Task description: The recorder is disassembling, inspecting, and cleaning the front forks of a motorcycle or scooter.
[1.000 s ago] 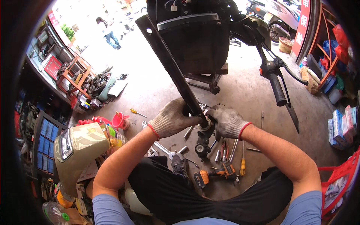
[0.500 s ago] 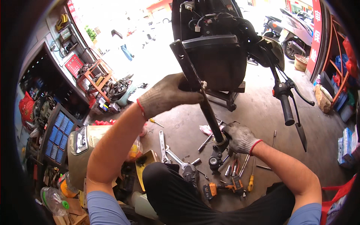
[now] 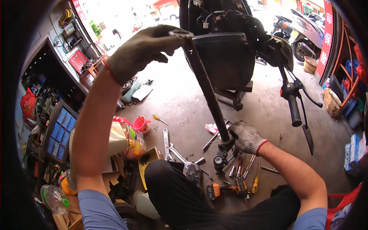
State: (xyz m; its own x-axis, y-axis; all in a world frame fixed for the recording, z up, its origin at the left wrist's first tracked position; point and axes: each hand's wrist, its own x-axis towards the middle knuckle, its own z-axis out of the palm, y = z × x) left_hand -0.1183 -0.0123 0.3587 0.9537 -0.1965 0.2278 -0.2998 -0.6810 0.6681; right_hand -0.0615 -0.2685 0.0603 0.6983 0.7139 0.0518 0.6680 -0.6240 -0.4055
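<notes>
A long black steering stem [image 3: 207, 86] of a front fork stands tilted in front of me, its top leaning left. At its upper end my left hand [image 3: 147, 48], in a grey work glove, pinches a small ring-like metal part [image 3: 181, 33] at the tube's mouth; the exact kind is hard to make out. Low down, my gloved right hand [image 3: 245, 138] is closed about the stem's base, beside a pale bearing ring [image 3: 225, 138]; its fingertips are partly hidden. Below that hangs the dark fork clamp [image 3: 219, 163].
On the floor lie an adjustable wrench [image 3: 166, 143], an orange cordless drill [image 3: 226, 188], a yellow screwdriver [image 3: 255, 184] and several sockets and rods. A stripped scooter body [image 3: 222, 61] with its handlebar grip [image 3: 294, 111] stands ahead. Left are a pink cup [image 3: 142, 124] and a plastic jar [image 3: 55, 199].
My left hand has moved from the middle of the stem up to its top, carrying the small metal part along. The right hand stays at the base.
</notes>
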